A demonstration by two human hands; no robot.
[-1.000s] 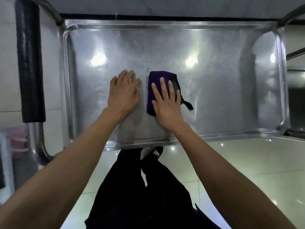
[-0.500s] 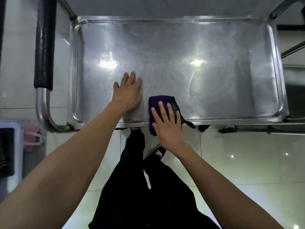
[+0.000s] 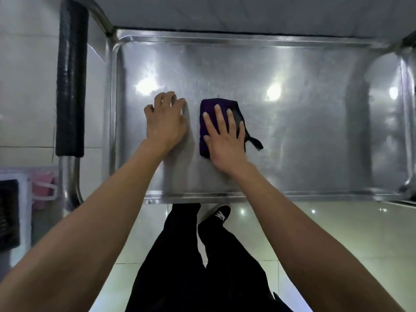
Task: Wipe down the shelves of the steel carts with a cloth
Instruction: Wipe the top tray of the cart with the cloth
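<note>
Your right hand (image 3: 225, 143) presses flat, fingers straight, on the folded purple cloth (image 3: 210, 122) on the steel cart shelf (image 3: 304, 143). Your left hand (image 3: 166, 124) rests beside it, fingers slightly curled, holding nothing.

On the cart shelf (image 3: 304, 143), the left hand (image 3: 165, 122) rests just left of the cloth (image 3: 210, 122), under the right hand (image 3: 225, 140).

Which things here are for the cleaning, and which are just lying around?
For the job:
purple cloth, under the right hand
steel cart shelf
left hand, resting on the shelf

Just around:
black-padded cart handle
pink item on the floor at left
</note>
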